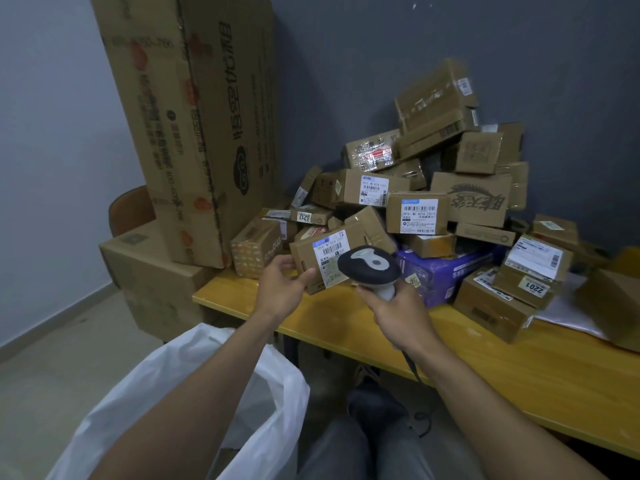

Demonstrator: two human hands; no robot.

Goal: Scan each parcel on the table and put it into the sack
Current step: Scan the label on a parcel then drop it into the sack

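A white plastic sack [180, 393] lay below the left hand [280, 289], by which a small brown cardboard parcel with a white label [304, 252] was gripped on the yellow wooden surface [485, 358]. A black-and-grey handheld scanner [369, 268] was clasped in the right hand [398, 310], just beside the label. The heaped brown boxes [433, 188] beyond both hands could be toppled if the parcel were dragged out.
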